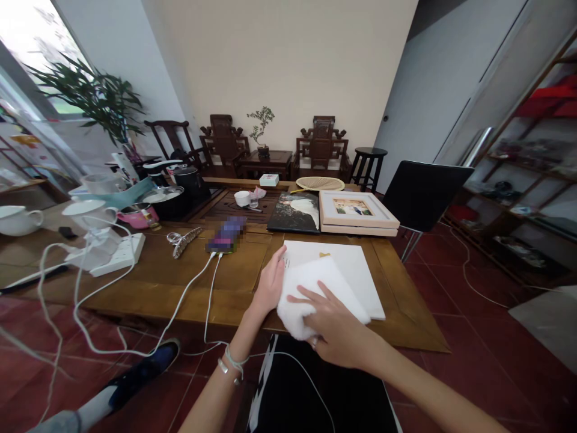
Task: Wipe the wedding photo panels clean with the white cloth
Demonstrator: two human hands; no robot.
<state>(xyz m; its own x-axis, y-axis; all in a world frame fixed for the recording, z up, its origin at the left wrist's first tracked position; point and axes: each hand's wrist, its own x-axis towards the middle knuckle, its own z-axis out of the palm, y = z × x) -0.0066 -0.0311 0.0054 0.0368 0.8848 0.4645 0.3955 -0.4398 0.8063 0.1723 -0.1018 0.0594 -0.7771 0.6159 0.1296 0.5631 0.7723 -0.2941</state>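
Observation:
Near the front edge of the wooden table lies a flat white panel [360,273] with a small gold mark on it. A folded, fluffy white cloth [331,279] covers its near left part. My right hand [331,322] grips the cloth from above, fingers spread over it and partly sunk into the folds. Along the panel's left edge rests my left hand [270,279], its fingers stretched out and steadying that side, close to the cloth.
Beyond the panel are a framed photo [356,209], a dark picture board [295,211] and a round fan [320,183]. To the left lie a phone [225,234] with white cables, a hair clip [186,242] and a power strip [119,255]. A black chair [426,192] stands right.

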